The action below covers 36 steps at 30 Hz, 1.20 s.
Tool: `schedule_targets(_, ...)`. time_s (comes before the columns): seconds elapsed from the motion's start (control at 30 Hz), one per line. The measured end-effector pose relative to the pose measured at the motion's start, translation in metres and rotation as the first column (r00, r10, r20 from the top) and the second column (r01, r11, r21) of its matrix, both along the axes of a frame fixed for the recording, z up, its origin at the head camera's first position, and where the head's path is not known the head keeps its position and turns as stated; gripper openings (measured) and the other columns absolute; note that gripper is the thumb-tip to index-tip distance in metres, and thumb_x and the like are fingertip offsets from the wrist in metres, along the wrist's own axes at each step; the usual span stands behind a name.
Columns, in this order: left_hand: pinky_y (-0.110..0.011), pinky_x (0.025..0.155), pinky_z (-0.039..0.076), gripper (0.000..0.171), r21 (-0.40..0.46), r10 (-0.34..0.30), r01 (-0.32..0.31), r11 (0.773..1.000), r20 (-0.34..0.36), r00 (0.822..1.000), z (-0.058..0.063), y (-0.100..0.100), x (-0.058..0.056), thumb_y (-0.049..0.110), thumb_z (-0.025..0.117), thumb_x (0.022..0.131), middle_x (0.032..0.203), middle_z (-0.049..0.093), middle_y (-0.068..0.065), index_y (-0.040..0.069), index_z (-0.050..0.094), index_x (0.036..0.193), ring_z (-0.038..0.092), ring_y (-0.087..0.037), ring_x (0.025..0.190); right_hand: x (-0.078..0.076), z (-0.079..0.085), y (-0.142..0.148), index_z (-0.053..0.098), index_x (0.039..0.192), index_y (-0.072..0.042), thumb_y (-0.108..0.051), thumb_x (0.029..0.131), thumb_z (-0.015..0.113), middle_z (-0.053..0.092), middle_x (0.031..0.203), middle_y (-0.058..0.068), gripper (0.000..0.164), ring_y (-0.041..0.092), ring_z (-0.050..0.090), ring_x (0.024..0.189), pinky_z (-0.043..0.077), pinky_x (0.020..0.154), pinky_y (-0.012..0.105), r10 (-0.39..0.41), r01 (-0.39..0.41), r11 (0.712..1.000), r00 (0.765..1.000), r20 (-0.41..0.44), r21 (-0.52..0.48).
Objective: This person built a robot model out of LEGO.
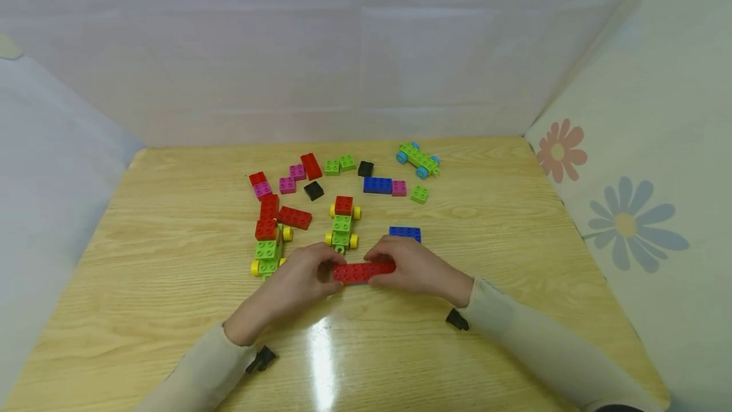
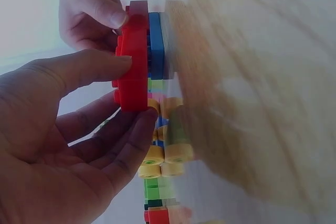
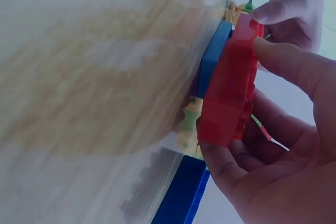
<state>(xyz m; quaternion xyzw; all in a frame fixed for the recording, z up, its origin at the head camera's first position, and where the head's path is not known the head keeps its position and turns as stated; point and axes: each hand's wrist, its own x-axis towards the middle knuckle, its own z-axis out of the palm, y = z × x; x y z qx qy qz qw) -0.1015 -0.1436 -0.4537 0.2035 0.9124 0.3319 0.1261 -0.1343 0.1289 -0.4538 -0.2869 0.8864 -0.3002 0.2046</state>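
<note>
Near the front middle of the table, red bricks (image 1: 360, 271) lie in a row across a blue brick (image 2: 156, 45), studs up. My left hand (image 1: 297, 280) pinches the left end of the red bricks between thumb and fingers. At the opposite end, my right hand (image 1: 416, 267) grips them the same way. In the right wrist view the red bricks (image 3: 228, 87) overhang the blue brick (image 3: 214, 51) toward the right hand. From the head, the blue brick is mostly hidden under the red. Another blue brick (image 1: 405, 233) lies just beyond the right hand.
Beyond the hands stand a yellow-wheeled green car (image 1: 342, 224) with a red brick on top and a similar car (image 1: 267, 250) to its left. A blue-wheeled green base (image 1: 418, 159) sits at the back right. Several loose red, pink, green, black and blue bricks (image 1: 377, 185) lie behind.
</note>
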Motion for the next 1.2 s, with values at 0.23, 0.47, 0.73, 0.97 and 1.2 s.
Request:
schedule_targets(0.23,-0.034,0.093,0.058,0.026,0.021,-0.017,0.017,1.000,-0.013,1.000,-0.003,-0.002,0.000,0.012,0.091,0.093,0.113,0.078,0.003,0.015,0.082,0.116,0.066,-0.013,0.100,0.001,-0.004,-0.008,0.081,0.125,-0.019,-0.032,0.100,0.085,0.076,0.116,-0.006,0.028,0.010,0.064,0.100,0.056,0.091,0.034,-0.010,0.010,1.000,1.000,-0.019,0.014)
schedule_targets(0.47,-0.033,0.092,0.057,0.025,0.016,-0.009,0.009,1.000,-0.008,1.000,-0.003,-0.002,0.000,0.013,0.091,0.093,0.114,0.077,0.004,0.016,0.082,0.116,0.065,-0.012,0.099,0.002,-0.002,-0.011,0.080,0.123,-0.019,-0.031,0.099,0.086,0.076,0.116,-0.006,0.027,0.011,0.061,0.097,0.053,0.086,0.032,-0.008,0.009,0.999,1.000,-0.029,0.044)
schedule_targets(0.73,-0.030,0.089,0.056,0.025,0.012,-0.020,0.021,1.000,-0.015,1.000,-0.004,-0.002,0.000,0.013,0.091,0.093,0.112,0.077,0.004,0.015,0.082,0.116,0.064,-0.012,0.097,0.003,0.000,-0.013,0.080,0.121,-0.017,-0.030,0.098,0.086,0.076,0.114,-0.005,0.027,0.013,0.060,0.094,0.050,0.080,0.029,0.000,0.002,0.998,0.999,-0.037,0.058)
schedule_targets(0.97,-0.032,0.092,0.058,0.026,0.009,-0.043,0.043,0.999,-0.020,0.999,-0.002,-0.002,-0.001,0.011,0.090,0.093,0.114,0.078,0.002,0.012,0.082,0.118,0.066,-0.015,0.100,0.003,-0.001,-0.012,0.079,0.120,-0.017,-0.031,0.099,0.086,0.076,0.113,-0.005,0.026,0.012,0.059,0.093,0.050,0.080,0.027,0.004,-0.001,0.997,0.999,-0.038,0.073)
schedule_targets(1.2,-0.032,0.091,0.059,0.026,-0.003,-0.053,0.053,0.999,-0.041,0.998,-0.001,-0.001,0.001,0.010,0.089,0.093,0.113,0.078,0.001,0.011,0.081,0.118,0.066,-0.012,0.099,0.003,0.000,-0.011,0.079,0.117,-0.016,-0.027,0.098,0.086,0.076,0.111,-0.005,0.023,0.011,0.059,0.091,0.049,0.079,0.026,0.038,-0.033,0.998,0.996,-0.085,0.058)
